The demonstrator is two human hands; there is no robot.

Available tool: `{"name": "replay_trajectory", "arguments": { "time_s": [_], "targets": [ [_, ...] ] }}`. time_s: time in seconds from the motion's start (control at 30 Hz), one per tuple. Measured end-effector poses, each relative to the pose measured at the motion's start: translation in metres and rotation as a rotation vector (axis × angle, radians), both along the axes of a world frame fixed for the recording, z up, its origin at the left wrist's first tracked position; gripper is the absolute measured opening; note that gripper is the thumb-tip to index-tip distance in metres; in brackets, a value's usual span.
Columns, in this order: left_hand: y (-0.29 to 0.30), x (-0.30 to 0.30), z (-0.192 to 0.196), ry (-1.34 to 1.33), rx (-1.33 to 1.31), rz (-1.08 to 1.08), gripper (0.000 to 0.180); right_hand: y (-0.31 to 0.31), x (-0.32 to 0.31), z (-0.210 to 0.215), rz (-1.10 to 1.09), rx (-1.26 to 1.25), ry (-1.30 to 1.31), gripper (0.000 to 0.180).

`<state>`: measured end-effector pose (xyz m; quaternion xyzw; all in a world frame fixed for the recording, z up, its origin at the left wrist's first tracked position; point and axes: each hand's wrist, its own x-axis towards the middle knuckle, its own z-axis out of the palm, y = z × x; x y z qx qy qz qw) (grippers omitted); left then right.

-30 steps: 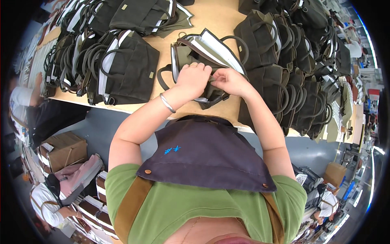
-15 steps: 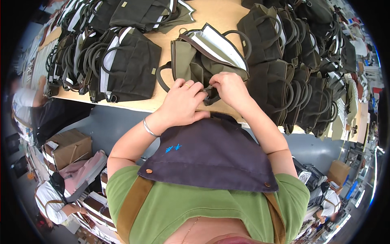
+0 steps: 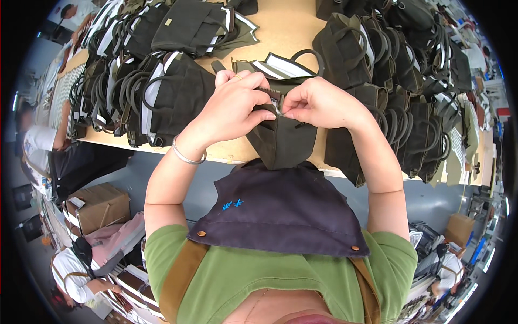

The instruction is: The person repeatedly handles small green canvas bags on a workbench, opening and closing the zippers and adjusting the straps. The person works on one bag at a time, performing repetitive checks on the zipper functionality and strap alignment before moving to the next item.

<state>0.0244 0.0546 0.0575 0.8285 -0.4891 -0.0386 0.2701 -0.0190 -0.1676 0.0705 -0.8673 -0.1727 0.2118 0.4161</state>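
Observation:
A dark olive handbag (image 3: 283,141) is tilted up at the table's front edge, its side turned toward me and its white-edged opening at the back. My left hand (image 3: 229,108) is closed on the bag's left upper edge, beside the dark zipper. With thumb and fingertips pinched, my right hand (image 3: 325,105) grips the bag at the end of the zipper (image 3: 277,97). The exact bit between those fingertips is too small to make out. A rounded bag handle (image 3: 310,52) stands up behind my hands.
Finished-looking dark handbags (image 3: 181,102) stand in rows at left, and more bags (image 3: 345,51) crowd the right side. One bag (image 3: 189,27) lies at the back left of the wooden table (image 3: 286,24). A person (image 3: 40,146) is at the far left; cardboard boxes (image 3: 100,208) stand behind.
The bag has been tipped up, so its outer side now faces me rather than its open inside. Both my hands have come up and now pinch its edge around the zipper end.

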Motion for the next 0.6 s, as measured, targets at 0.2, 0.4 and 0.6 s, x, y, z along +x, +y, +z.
{"name": "replay_trajectory", "arguments": {
  "time_s": [0.2,0.4,0.6],
  "targets": [
    [-0.005,0.001,-0.003,-0.033,0.027,0.011,0.018,-0.002,-0.006,-0.012,-0.080,0.001,-0.094,0.010],
    [-0.009,0.004,-0.008,-0.089,0.006,0.013,0.021,0.002,-0.010,-0.009,-0.146,0.008,-0.123,0.009],
    [-0.011,0.003,-0.002,-0.053,0.060,0.019,0.022,0.001,-0.013,-0.008,-0.124,0.016,-0.162,0.009]
  ]
}}
